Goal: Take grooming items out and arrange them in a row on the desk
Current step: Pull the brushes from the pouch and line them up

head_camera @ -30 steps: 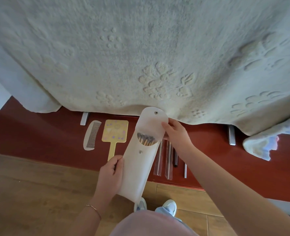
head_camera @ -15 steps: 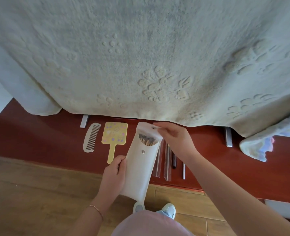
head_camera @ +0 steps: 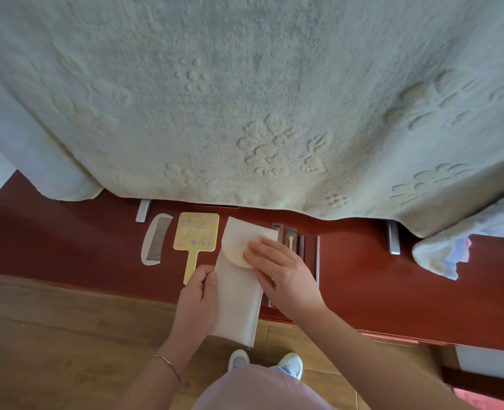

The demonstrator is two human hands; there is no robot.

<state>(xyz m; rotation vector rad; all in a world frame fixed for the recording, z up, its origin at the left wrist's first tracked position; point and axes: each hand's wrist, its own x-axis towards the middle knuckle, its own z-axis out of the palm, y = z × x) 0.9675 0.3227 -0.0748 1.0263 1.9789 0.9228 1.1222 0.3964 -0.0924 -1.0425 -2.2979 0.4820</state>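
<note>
no writing can be read on anything here. at the left of the red-brown bench (head_camera: 67,247) lies a white plastic comb (head_camera: 155,240) with fine teeth, curved along its back. just right of it is a flat yellow hand mirror (head_camera: 196,235) – square head, thin handle, pale purple dots. the left hand (head_camera: 198,297) grips the left edge of a soft white pouch (head_camera: 239,303), a long rectangle with a rounded flap folded down. the right hand (head_camera: 280,269) presses flat, fingers straight, on that flap. further right lie clear narrow tubes (head_camera: 290,236) – contents unclear. a textured pale blanket (head_camera: 245,99) hangs over the far side.
</note>
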